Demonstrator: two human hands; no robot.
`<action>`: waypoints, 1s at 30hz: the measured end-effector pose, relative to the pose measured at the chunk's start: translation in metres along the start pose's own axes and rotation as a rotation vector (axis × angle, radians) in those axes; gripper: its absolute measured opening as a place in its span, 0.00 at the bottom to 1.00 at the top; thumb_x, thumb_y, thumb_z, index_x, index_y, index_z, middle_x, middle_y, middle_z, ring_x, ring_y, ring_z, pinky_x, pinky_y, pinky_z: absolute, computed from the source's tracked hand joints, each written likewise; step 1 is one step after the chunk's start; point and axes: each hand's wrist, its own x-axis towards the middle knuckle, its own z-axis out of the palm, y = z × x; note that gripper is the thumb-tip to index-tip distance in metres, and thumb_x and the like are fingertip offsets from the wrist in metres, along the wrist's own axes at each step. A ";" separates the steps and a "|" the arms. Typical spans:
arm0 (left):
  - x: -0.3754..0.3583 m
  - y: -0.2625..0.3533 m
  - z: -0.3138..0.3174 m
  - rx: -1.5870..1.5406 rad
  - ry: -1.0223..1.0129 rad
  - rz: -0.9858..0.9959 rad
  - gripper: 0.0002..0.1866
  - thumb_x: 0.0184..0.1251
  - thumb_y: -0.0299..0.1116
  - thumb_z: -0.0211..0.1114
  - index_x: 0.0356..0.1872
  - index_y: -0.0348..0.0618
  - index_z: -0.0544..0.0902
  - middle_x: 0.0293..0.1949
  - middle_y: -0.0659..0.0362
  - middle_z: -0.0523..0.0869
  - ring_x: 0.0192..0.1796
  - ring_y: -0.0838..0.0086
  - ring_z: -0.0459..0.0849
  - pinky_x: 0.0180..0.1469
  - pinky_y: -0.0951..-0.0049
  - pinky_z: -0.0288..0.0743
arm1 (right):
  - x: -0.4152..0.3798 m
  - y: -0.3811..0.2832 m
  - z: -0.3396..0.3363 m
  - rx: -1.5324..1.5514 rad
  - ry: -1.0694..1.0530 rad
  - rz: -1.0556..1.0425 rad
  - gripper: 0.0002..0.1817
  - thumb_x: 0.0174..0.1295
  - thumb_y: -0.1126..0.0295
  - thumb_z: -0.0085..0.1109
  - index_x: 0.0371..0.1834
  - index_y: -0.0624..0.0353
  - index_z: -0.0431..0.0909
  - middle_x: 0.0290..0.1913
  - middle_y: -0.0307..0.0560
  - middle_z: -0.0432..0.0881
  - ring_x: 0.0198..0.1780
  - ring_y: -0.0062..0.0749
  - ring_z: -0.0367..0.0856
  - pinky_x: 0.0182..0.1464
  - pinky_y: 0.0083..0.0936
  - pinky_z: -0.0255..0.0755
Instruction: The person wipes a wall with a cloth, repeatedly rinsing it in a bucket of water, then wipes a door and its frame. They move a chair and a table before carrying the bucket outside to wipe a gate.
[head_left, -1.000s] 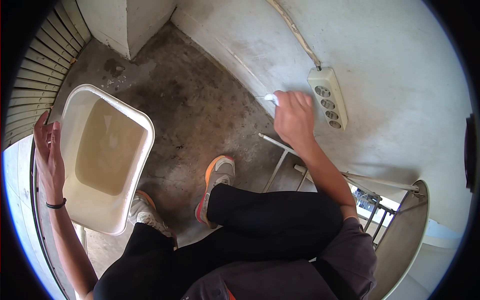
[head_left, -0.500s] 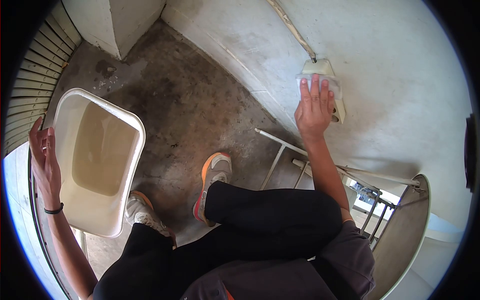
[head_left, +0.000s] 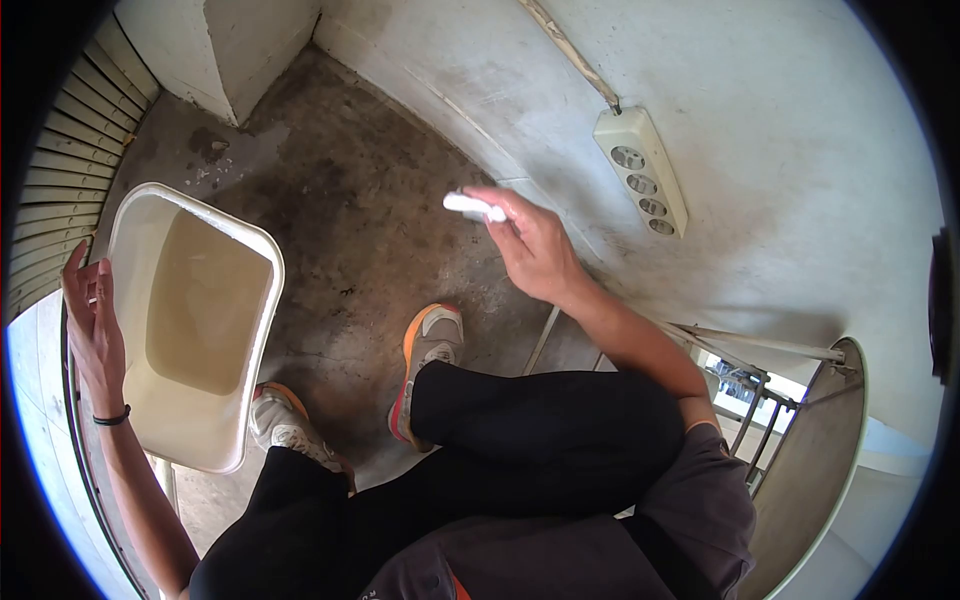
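A folded white cloth (head_left: 474, 206) is pinched between the thumb and fingers of my right hand (head_left: 530, 240), held in the air over the dark floor. To the right of that hand, a cream power strip (head_left: 642, 172) with several round sockets is mounted on the wall, fully in view. My left hand (head_left: 92, 310), its fingers apart, is at the left rim of a large white tub (head_left: 275, 300). Cloudy yellowish water (head_left: 205, 300) lies inside the tub. Whether the left fingers touch the rim is hard to tell.
A pale conduit (head_left: 572, 55) runs down the wall to the power strip. Slatted shutters (head_left: 70, 170) stand at the left. My shoes (head_left: 430, 350) rest on the stained floor (head_left: 340, 180). A metal frame (head_left: 760, 345) and a round-edged panel (head_left: 815, 470) are at the lower right.
My right hand has come off the power strip and moved left with the cloth, uncovering the sockets. My left hand has stayed by the tub. The view has shifted slightly.
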 end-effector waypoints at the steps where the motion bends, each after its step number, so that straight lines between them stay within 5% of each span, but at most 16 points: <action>1: 0.000 0.001 0.000 0.012 0.008 0.005 0.26 0.77 0.50 0.57 0.67 0.46 0.72 0.41 0.58 0.81 0.43 0.72 0.79 0.47 0.68 0.73 | 0.006 -0.008 -0.002 0.049 0.016 -0.013 0.17 0.68 0.76 0.53 0.60 0.56 0.76 0.39 0.53 0.85 0.32 0.39 0.82 0.38 0.30 0.74; 2: -0.001 0.002 0.001 0.023 0.015 0.012 0.26 0.77 0.50 0.57 0.67 0.46 0.72 0.41 0.58 0.81 0.43 0.72 0.79 0.47 0.68 0.73 | 0.010 -0.019 -0.008 0.042 0.008 0.016 0.17 0.67 0.77 0.54 0.58 0.57 0.77 0.43 0.50 0.86 0.40 0.39 0.85 0.42 0.31 0.76; 5: 0.000 0.004 0.000 0.033 0.013 0.028 0.25 0.77 0.49 0.57 0.67 0.45 0.72 0.40 0.58 0.81 0.42 0.73 0.79 0.46 0.69 0.72 | 0.039 -0.010 -0.009 -0.376 0.418 -0.655 0.16 0.65 0.77 0.56 0.55 0.56 0.80 0.49 0.47 0.86 0.51 0.39 0.85 0.52 0.32 0.76; 8: 0.000 0.006 -0.003 0.022 -0.031 -0.006 0.26 0.77 0.48 0.57 0.67 0.45 0.71 0.41 0.57 0.82 0.42 0.72 0.79 0.47 0.69 0.72 | 0.059 -0.023 -0.026 -0.841 0.650 -1.002 0.14 0.64 0.72 0.57 0.52 0.57 0.82 0.58 0.45 0.83 0.63 0.40 0.79 0.63 0.34 0.71; 12: 0.001 0.005 0.000 0.006 -0.015 -0.005 0.26 0.77 0.49 0.57 0.68 0.44 0.71 0.42 0.57 0.82 0.43 0.72 0.80 0.48 0.68 0.72 | 0.086 0.024 -0.020 -1.234 0.279 -0.644 0.14 0.65 0.68 0.51 0.49 0.58 0.81 0.72 0.49 0.70 0.76 0.39 0.63 0.74 0.39 0.58; 15: -0.001 0.007 -0.002 0.005 -0.018 -0.011 0.27 0.77 0.50 0.57 0.68 0.44 0.70 0.42 0.56 0.82 0.43 0.72 0.79 0.48 0.68 0.72 | 0.081 0.079 -0.022 -1.392 0.162 -0.534 0.14 0.64 0.70 0.50 0.49 0.59 0.81 0.72 0.52 0.69 0.77 0.39 0.60 0.76 0.41 0.54; 18: -0.002 0.007 -0.003 -0.002 -0.012 -0.018 0.28 0.77 0.50 0.57 0.69 0.44 0.69 0.42 0.56 0.82 0.43 0.72 0.78 0.48 0.69 0.71 | 0.054 0.110 -0.011 -1.336 0.070 -0.479 0.14 0.63 0.72 0.51 0.49 0.61 0.81 0.66 0.53 0.76 0.74 0.40 0.65 0.75 0.41 0.54; 21: -0.001 0.009 -0.003 -0.011 -0.005 -0.029 0.27 0.77 0.49 0.56 0.69 0.44 0.69 0.43 0.54 0.83 0.43 0.70 0.80 0.48 0.67 0.73 | 0.020 0.108 -0.005 -0.999 -0.030 -0.213 0.14 0.59 0.76 0.55 0.49 0.62 0.81 0.58 0.53 0.82 0.64 0.42 0.77 0.69 0.39 0.65; 24: -0.002 0.015 -0.006 0.023 -0.031 -0.024 0.27 0.77 0.48 0.56 0.69 0.44 0.69 0.44 0.54 0.83 0.43 0.69 0.81 0.46 0.67 0.73 | 0.001 0.039 -0.015 -0.578 0.390 -0.325 0.17 0.56 0.82 0.57 0.50 0.63 0.81 0.51 0.51 0.85 0.52 0.44 0.84 0.60 0.37 0.74; 28: 0.001 0.015 0.001 0.018 -0.007 0.030 0.28 0.77 0.50 0.56 0.68 0.44 0.69 0.41 0.56 0.81 0.42 0.73 0.77 0.45 0.70 0.70 | -0.008 -0.027 -0.090 -0.832 0.900 -0.832 0.15 0.59 0.84 0.55 0.50 0.67 0.80 0.49 0.58 0.84 0.53 0.50 0.84 0.54 0.39 0.78; 30: 0.002 0.013 -0.001 0.051 -0.044 0.046 0.27 0.78 0.48 0.55 0.70 0.45 0.68 0.44 0.54 0.83 0.42 0.70 0.81 0.44 0.67 0.74 | -0.025 -0.042 -0.118 -0.961 1.088 -0.767 0.15 0.60 0.85 0.54 0.51 0.69 0.79 0.50 0.61 0.84 0.54 0.53 0.83 0.54 0.40 0.78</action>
